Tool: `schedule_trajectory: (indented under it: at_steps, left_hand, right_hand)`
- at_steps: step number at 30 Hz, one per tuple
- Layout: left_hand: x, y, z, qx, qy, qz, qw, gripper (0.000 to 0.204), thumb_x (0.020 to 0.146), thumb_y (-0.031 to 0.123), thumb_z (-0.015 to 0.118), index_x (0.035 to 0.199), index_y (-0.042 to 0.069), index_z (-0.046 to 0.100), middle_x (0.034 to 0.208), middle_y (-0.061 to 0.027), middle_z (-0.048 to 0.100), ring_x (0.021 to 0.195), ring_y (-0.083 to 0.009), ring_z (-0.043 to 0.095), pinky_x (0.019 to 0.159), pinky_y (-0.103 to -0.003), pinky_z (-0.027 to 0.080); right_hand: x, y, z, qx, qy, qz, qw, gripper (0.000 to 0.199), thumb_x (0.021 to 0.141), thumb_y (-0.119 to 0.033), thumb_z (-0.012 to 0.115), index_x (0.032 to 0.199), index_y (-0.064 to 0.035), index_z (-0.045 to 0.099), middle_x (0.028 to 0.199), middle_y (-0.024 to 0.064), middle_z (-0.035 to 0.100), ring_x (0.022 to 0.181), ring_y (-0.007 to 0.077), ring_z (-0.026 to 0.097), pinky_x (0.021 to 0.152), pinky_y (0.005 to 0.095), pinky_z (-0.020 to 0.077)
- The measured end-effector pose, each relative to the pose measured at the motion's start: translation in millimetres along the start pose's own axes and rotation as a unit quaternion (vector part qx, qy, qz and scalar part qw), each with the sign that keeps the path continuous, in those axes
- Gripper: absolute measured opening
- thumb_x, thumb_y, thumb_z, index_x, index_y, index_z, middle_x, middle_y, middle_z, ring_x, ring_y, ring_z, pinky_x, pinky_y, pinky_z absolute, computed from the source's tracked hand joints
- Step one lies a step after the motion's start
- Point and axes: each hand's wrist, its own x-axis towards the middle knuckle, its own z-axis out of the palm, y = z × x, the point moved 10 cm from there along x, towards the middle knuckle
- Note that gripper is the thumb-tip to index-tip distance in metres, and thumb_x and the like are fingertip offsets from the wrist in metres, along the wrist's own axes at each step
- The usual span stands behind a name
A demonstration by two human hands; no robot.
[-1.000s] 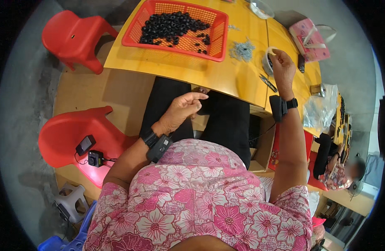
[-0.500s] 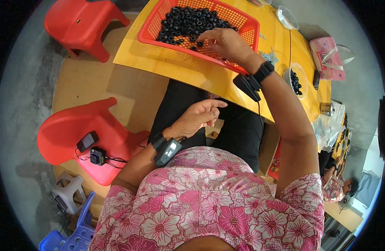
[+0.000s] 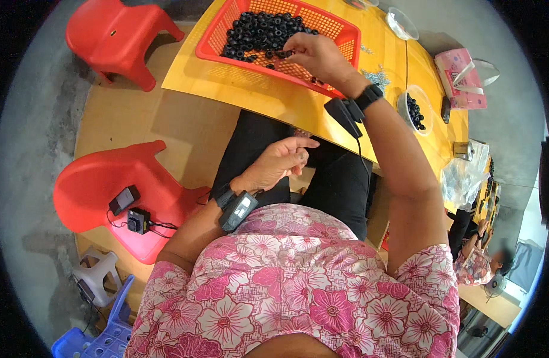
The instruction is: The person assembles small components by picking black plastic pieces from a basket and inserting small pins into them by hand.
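Note:
My right hand (image 3: 319, 56) reaches over the rim of a red basket (image 3: 259, 64), its fingers curled down round a small black ring (image 3: 289, 53) at the fingertips. Many more small black rings (image 3: 262, 33) lie heaped in the basket, mostly toward its left and far side. My left hand (image 3: 278, 160) rests above my lap, just short of the table edge. Its index finger points right while the other fingers curl in; whatever they may hold is hidden. Each wrist wears a strap with a black device.
On the yellow table (image 3: 226, 83) are small silvery pieces (image 3: 379, 79), a clear bowl of black rings (image 3: 416, 113), another clear bowl (image 3: 403, 24) and a pink bag (image 3: 459, 77). A red chair (image 3: 107, 185) holding small devices stands left. Another person (image 3: 474, 262) sits far right.
My right hand has shifted slightly left and its fingertips have drawn closer together among the rings. My left hand has barely moved. The view has shifted a little.

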Motion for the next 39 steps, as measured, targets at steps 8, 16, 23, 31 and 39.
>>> schedule_trajectory:
  at_steps: [8, 16, 23, 31, 39]
  left_hand:
    - [-12, 25, -6, 0.002, 0.046, 0.087, 0.995, 0.028, 0.095, 0.016, 0.05, 0.118, 0.0, 0.051, 0.084, 0.0001, 0.055, 0.075, -0.0091, 0.054, 0.072, -0.023, 0.047]
    - [-12, 59, 29, 0.046, 0.044, 0.147, 0.987, 0.022, 0.094, 0.019, 0.055, 0.108, 0.002, 0.056, 0.089, -0.0005, 0.058, 0.075, -0.0064, 0.052, 0.072, -0.021, 0.046]
    - [-17, 55, 45, 0.045, 0.043, 0.133, 0.989, 0.015, 0.091, 0.016, 0.059, 0.1, 0.004, 0.06, 0.085, 0.0008, 0.061, 0.07, -0.0042, 0.052, 0.066, -0.019, 0.046]
    - [-22, 52, 76, 0.115, 0.034, 0.088, 0.989, 0.017, 0.088, 0.014, 0.064, 0.101, 0.003, 0.062, 0.086, 0.0004, 0.061, 0.07, -0.0042, 0.053, 0.063, -0.017, 0.046]
    - [-24, 58, 92, 0.092, -0.002, 0.106, 0.99, 0.026, 0.091, 0.011, 0.058, 0.114, 0.001, 0.059, 0.091, -0.0016, 0.059, 0.078, -0.0071, 0.054, 0.07, -0.021, 0.048]
  right_hand:
    - [-115, -42, -35, 0.52, 0.098, 0.105, 0.842, 0.018, 0.085, -0.007, 0.062, 0.102, -0.004, 0.06, 0.085, -0.0029, 0.059, 0.065, 0.0048, 0.052, 0.061, 0.0191, 0.0431]
    - [-176, -67, 12, 0.74, 0.088, 0.099, 0.659, 0.02, 0.089, -0.009, 0.059, 0.107, -0.001, 0.057, 0.083, 0.0022, 0.056, 0.067, 0.0093, 0.049, 0.064, 0.022, 0.0443]
    - [-200, -78, 11, 0.734, 0.137, 0.108, 0.656, 0.018, 0.088, -0.005, 0.058, 0.106, -0.0025, 0.057, 0.083, 0.0005, 0.057, 0.066, 0.0084, 0.049, 0.063, 0.0212, 0.0448]
    - [-226, -90, -22, 0.562, 0.243, 0.082, 0.787, 0.02, 0.081, 0.005, 0.062, 0.099, -0.002, 0.059, 0.081, -0.0011, 0.057, 0.068, 0.0051, 0.053, 0.061, 0.018, 0.0457]
    - [-233, -101, -50, 0.537, 0.274, 0.028, 0.797, 0.022, 0.081, 0.006, 0.062, 0.101, -0.0023, 0.06, 0.082, -0.0022, 0.057, 0.072, 0.0041, 0.055, 0.062, 0.0176, 0.0464]
